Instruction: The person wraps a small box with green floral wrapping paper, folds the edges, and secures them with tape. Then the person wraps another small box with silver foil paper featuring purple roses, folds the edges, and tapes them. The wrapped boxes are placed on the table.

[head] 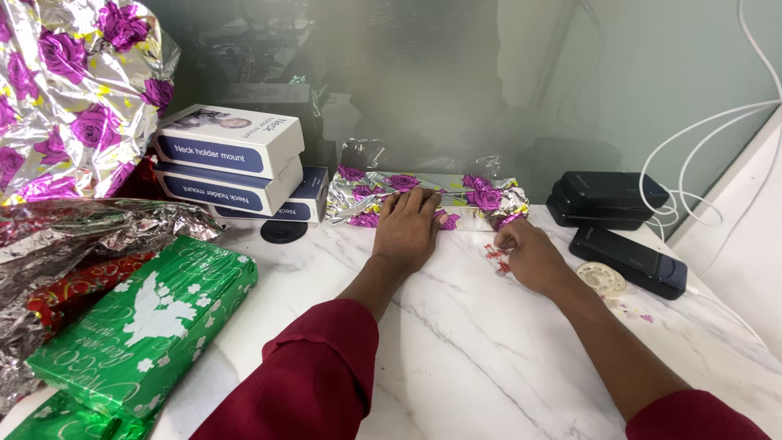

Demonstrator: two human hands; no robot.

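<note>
Worktop (489,350): white marble with grey veins, smooth and glossy; it ends at a frosted, grey-green glass wall (570,73) that holds dim reflections.
Cables (700,147): white, looping down the wall at the right.
Parcel (432,195): long, narrow box wrapped in crinkled silver foil with purple roses — it lies along the far edge of the worktop, against the wall.
Left hand (407,228): flat, palm down, fingers together and stretched out, tips pressing on the parcel's near side.
Right hand (529,257): just right of the left, knuckles up, fingers curled on the worktop near the parcel's right end; a small red-and-white scrap (495,254) shows at the fingertips — whether it is pinched I cannot tell.
Sleeves: dark red, on both arms.
Tape roll (603,279): clear, round, just right of the right hand.
Black cases (611,200): matte, oblong, two stacked and one lying nearer.
Boxes (236,163): white-and-navy cartons, stacked left of the parcel.
Green parcel (147,326): shiny, with a white dove print, at near left.
Foil sheets (73,98): crumpled rose foil at far left.
</note>
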